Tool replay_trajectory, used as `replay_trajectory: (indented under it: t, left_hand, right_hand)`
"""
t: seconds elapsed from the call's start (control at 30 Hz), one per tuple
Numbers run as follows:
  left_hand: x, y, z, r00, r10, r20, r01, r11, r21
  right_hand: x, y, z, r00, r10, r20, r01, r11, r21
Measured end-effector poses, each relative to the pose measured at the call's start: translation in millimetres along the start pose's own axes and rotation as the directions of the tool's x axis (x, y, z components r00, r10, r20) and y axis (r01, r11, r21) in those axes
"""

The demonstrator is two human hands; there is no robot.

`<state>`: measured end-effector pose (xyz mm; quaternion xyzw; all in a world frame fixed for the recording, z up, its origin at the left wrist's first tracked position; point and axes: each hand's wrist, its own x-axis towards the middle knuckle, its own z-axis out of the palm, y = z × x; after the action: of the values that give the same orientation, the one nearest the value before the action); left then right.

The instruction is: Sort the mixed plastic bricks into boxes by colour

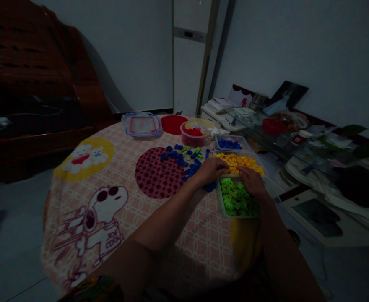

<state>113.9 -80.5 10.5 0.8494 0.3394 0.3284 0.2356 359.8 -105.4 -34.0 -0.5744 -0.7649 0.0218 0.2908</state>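
Note:
My left hand (210, 169) rests palm down at the near edge of a loose heap of blue and green small blocks (184, 158), its fingers reaching toward the clear box of yellow blocks (239, 162). My right hand (250, 180) lies over the far end of the clear box of green blocks (237, 200), fingers curled down at the border between the yellow and green boxes. What the fingertips of either hand grip is too dark to make out.
A round table with a cartoon-dog cloth (109, 197) holds a box of blue blocks (230, 144), a tub of red blocks (193, 133), a red lid (173, 124) and stacked clear lids (141, 124). A cluttered glass shelf (297, 138) stands right; a dark wooden bench (30, 105) left.

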Motion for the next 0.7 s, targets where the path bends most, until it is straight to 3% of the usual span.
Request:
replay_trajectory:
  t: [0.17, 0.3, 0.43, 0.57, 0.7]
  left_hand:
    - [-1, 16, 17.7, 0.987, 0.130, 0.090, -0.123, 0.990, -0.073]
    - [-1, 11, 13.7, 0.993, 0.110, 0.050, -0.108, 0.994, -0.029]
    - [-1, -17, -4.3, 0.996, -0.016, -0.087, 0.027, 0.992, 0.123]
    - [-9, -59, -27.7, 0.964, -0.162, -0.212, 0.216, 0.940, 0.263]
    - [-22, -90, -40.7, 0.938, -0.289, -0.190, 0.341, 0.868, 0.362]
  right_hand:
    - [1, 0, -1, 1.000, -0.015, 0.004, 0.015, 1.000, 0.003]
    - [1, 0, 0, 1.000, -0.019, -0.013, 0.019, 1.000, 0.006]
    - [0, 0, 1, 1.000, -0.007, -0.021, 0.007, 1.000, 0.007]
    - [-1, -1, 1, 1.000, -0.007, -0.024, 0.008, 1.000, 0.010]
    - [-2, -1, 1, 0.999, -0.022, -0.038, 0.022, 1.000, 0.017]
